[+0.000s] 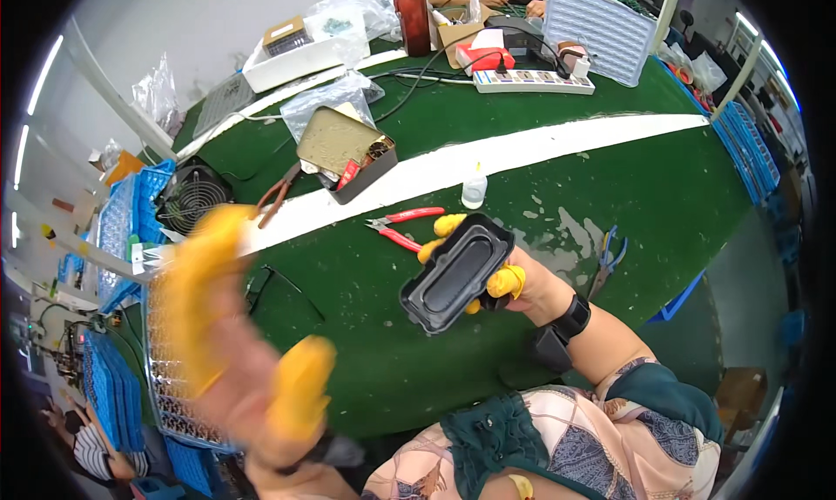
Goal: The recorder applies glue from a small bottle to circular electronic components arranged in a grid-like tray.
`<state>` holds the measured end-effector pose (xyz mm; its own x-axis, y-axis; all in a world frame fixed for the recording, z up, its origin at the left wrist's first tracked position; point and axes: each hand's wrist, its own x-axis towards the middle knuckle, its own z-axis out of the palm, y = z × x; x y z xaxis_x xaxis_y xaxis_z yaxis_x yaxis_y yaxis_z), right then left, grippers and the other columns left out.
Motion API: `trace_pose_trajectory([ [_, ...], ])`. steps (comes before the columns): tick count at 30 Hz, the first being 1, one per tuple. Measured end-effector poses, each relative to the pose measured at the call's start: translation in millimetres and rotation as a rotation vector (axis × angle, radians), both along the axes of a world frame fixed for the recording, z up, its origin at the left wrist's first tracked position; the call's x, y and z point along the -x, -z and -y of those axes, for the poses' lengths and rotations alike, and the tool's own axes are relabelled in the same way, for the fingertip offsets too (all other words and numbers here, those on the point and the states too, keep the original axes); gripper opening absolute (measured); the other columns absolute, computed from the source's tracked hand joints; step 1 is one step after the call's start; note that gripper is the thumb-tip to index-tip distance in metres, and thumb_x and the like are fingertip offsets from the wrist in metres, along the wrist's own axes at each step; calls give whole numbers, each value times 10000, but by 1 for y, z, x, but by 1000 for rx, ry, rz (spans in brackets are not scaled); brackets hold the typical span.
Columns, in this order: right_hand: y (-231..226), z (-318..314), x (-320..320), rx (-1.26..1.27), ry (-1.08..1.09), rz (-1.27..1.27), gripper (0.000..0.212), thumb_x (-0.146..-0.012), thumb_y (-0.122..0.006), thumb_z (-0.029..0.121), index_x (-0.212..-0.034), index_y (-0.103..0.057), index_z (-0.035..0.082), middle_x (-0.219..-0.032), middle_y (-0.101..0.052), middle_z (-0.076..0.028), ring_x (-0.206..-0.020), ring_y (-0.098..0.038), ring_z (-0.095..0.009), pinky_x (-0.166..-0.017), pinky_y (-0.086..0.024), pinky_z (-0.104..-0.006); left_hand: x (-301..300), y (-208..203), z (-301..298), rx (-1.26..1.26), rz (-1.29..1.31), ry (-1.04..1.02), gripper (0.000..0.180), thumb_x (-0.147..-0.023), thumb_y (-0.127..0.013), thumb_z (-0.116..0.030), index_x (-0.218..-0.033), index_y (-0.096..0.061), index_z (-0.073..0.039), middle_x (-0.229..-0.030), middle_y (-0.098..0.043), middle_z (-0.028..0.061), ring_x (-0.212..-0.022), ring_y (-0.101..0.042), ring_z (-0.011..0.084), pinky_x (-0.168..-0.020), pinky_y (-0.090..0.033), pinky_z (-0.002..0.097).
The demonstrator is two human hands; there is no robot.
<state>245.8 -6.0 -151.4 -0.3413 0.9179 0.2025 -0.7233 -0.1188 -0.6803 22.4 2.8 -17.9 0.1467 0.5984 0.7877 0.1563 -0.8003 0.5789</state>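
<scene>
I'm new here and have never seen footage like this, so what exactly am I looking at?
There is no machine here, just a person's own two hands, with yellow covers on the fingers. The single picture comes from a wide fisheye camera worn on the head, looking down, so straight edges bend toward the rim. The right hand holds a shallow black plastic tray. The left hand is blurred, its thumb and fingers apart. On the green table lie red-handled cutters and blue-handled pliers; a small white bottle stands beyond the tray.
</scene>
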Motion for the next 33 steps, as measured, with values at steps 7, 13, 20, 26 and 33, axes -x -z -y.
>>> trace_pose_trajectory([
  [7,16,8,9,120,25,115,646,-716,-728,272,-1237,-420,46,-1086,-562,-86,-854,-601,-146,-650,-516,-252,-35,130,4,757,146,418,847,-595,-818,-241,-1280,-371,-21,-1196,-474,107,-1059,-487,206,-879,-416,338],
  [13,44,11,18,334,195,264,395,-807,-643,200,-1125,-474,38,-991,-564,-38,-869,-552,-120,-749,-468,-261,-44,169,7,599,-61,180,543,-645,-768,-85,-1118,-519,15,-1061,-529,109,-946,-537,212,-828,-443,295],
  [20,52,10,33,364,540,420,317,-881,-533,329,-1044,-515,58,-888,-556,-6,-771,-511,-95,-650,-434,-225,-43,187,9,631,20,74,508,-678,-745,-114,-1119,-527,11,-1003,-554,132,-889,-565,245,-779,-460,311],
  [26,51,6,30,705,363,-19,482,-851,-443,538,-986,-562,91,-893,-589,-57,-812,-541,-185,-721,-448,-341,-41,181,19,476,107,80,471,-730,-707,-119,-1136,-504,8,-1025,-538,126,-888,-554,237,-777,-451,301],
  [33,39,10,69,459,257,-135,563,-865,-389,547,-1075,-564,55,-1013,-605,-74,-940,-564,-195,-878,-432,-349,-42,184,19,245,-84,-114,440,-798,-627,-254,-1138,-505,-4,-1116,-506,160,-1011,-452,338,-883,-360,399],
])
